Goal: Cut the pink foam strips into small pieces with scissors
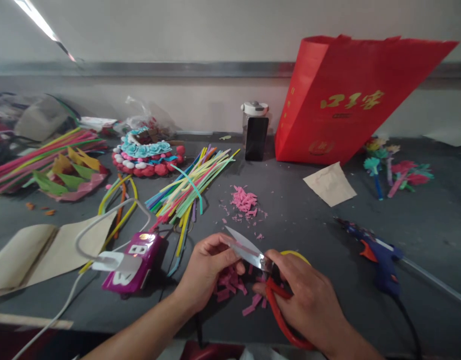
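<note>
My right hand (305, 290) is wrapped round scissors (249, 250) with red handles, their blades pointing up and left. The fingers of my left hand (207, 265) are pinched together beside the blades; what they hold is too small and hidden to name. Pink cut pieces (228, 286) lie on the dark table beneath both hands. A separate pile of small pink bits (244, 201) sits just beyond the scissors. Part of a yellow thing (296, 255) shows behind my right hand.
A purple power strip (134, 262) with white cables and an open notebook (46, 250) are at left. Colourful stems (194, 185) lie behind. A glue gun (376, 252) is at right; a red bag (350, 105), phone (256, 138) and bottle (255, 108) stand at the back.
</note>
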`<action>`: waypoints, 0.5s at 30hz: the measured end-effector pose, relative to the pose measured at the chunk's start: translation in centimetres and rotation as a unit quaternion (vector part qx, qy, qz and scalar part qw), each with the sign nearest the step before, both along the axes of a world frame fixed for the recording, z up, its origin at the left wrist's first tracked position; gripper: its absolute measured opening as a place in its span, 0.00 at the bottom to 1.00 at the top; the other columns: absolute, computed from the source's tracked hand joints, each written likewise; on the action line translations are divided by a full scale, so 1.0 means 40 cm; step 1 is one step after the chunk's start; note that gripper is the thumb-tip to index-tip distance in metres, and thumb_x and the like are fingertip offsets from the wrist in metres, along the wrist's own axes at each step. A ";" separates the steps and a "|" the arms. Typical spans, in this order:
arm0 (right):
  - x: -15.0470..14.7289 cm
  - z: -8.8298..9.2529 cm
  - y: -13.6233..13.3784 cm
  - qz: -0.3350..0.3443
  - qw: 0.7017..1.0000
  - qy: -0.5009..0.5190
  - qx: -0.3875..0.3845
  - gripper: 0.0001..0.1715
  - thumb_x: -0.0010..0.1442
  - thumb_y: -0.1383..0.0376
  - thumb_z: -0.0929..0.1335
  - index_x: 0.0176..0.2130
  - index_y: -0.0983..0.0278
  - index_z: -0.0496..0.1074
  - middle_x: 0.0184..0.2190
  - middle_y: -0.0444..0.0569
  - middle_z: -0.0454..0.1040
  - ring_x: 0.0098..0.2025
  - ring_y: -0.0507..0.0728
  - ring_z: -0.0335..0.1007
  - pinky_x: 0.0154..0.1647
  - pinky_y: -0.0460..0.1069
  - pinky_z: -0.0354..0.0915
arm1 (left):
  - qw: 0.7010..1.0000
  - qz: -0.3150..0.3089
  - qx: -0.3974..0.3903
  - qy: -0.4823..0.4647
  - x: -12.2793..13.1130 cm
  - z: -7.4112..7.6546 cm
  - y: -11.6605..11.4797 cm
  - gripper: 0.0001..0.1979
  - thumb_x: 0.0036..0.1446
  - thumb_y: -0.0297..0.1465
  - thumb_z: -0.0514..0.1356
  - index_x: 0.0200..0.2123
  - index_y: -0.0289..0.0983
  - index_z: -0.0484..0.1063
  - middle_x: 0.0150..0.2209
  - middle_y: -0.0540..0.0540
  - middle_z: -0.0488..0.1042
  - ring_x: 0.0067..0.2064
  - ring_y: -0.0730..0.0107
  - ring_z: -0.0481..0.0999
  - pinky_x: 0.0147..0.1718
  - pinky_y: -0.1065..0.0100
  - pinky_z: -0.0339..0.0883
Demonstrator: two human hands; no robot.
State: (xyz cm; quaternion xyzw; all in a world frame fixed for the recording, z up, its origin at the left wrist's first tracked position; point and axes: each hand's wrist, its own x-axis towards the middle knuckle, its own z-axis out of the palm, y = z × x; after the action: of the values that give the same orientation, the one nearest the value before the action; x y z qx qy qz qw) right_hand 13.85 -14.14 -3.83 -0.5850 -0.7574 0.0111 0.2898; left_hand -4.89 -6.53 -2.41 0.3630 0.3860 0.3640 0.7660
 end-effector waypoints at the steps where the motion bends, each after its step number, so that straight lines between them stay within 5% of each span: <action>1: 0.000 0.001 0.000 -0.003 1.000 -0.001 0.001 0.23 0.63 0.53 0.65 0.51 0.64 0.64 0.35 0.51 0.73 0.35 0.57 0.72 0.34 0.50 0.68 | 1.000 0.003 0.000 -0.002 0.000 -0.001 0.000 0.09 0.49 0.32 0.67 0.31 0.35 0.71 0.20 0.49 0.74 0.21 0.75 0.71 0.21 0.76 0.62; 15: 0.001 0.002 -0.001 0.005 0.998 0.030 -0.045 0.20 0.63 0.54 0.65 0.50 0.63 0.65 0.33 0.48 0.75 0.34 0.55 0.74 0.33 0.47 0.68 | 1.000 -0.001 0.001 0.001 0.002 0.000 0.002 0.09 0.50 0.31 0.66 0.31 0.36 0.69 0.21 0.50 0.74 0.22 0.75 0.71 0.22 0.75 0.64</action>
State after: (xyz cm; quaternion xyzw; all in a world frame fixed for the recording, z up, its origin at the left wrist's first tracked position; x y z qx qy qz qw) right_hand 13.90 -14.19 -3.76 -0.5928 -0.7502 0.0647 0.2856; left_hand -4.83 -6.44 -2.40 0.3643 0.3859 0.3630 0.7659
